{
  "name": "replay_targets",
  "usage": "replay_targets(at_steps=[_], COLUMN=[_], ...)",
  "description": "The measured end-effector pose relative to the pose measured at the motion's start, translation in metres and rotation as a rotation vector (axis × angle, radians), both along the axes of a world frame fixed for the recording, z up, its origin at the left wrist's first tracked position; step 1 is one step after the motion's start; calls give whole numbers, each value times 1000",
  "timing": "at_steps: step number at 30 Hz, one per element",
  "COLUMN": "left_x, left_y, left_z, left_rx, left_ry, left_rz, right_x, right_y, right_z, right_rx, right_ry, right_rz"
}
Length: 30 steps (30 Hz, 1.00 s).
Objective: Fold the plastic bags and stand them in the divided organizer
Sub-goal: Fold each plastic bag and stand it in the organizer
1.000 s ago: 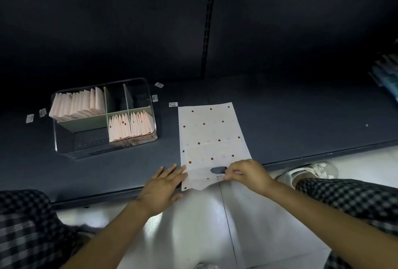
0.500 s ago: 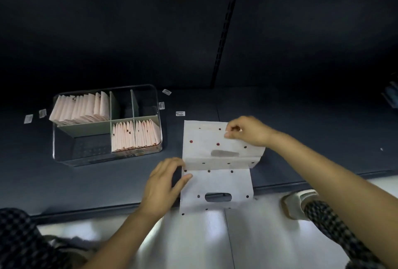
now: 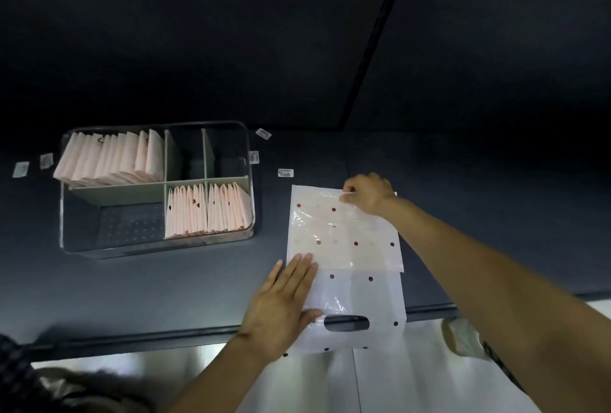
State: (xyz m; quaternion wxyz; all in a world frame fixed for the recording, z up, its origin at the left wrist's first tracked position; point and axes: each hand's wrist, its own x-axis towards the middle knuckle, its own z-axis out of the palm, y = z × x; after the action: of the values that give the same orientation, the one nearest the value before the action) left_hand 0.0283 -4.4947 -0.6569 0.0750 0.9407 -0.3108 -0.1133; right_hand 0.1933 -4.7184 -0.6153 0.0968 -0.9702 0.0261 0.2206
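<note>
Plastic bag (image 3: 347, 240) under flat left fingers (image 3: 299, 268)

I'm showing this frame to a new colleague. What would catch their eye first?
Probably the white dotted plastic bag lying mid-fold at the dark shelf's front edge, the left hand flat on it and the right hand pinching its far edge. Next, to its left, the clear divided organizer with folded bags standing in three compartments.
</note>
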Motion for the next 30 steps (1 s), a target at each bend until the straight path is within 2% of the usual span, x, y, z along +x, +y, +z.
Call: replay_targets(at_steps=[3, 5, 8, 11, 13, 16, 19, 21, 26, 28, 30], left_x=[2, 3, 2, 1, 1, 1, 4, 11, 38, 47, 53], left_y=[-2, -3, -5, -7, -8, -9, -5, -1, -14, -23, -28], left_z=[1, 3, 4, -10, -15, -14, -12, -6, 5, 6, 7], left_rx=[15, 25, 45, 83, 104, 125, 158, 111, -88, -147, -138], left_ry=[4, 9, 19, 58, 55, 50, 32, 30, 45, 88, 42], left_rz=[-19, -7, 30, 17, 15, 24, 22, 43, -9, 16, 2], right_x=[-5, -19, -68, -141, -175, -201, -214, -219, -196, -181, -171], right_y=[0, 3, 17, 37, 44, 30, -6, -25, -39, -42, -45], right_z=[0, 4, 6, -12, -27, -43, -44, -32, -22, -22, -21], right_rx=[-29, -54, 55, 123, 90, 3, -86, -122, -135, -168, -240], right_ry=[-25, -157, -355, -338, -232, -141, -206, -297, -549, -480, -441], right_rz=[-12, -9, 64, 367, 442, 345, 223, 179, 212, 238, 305])
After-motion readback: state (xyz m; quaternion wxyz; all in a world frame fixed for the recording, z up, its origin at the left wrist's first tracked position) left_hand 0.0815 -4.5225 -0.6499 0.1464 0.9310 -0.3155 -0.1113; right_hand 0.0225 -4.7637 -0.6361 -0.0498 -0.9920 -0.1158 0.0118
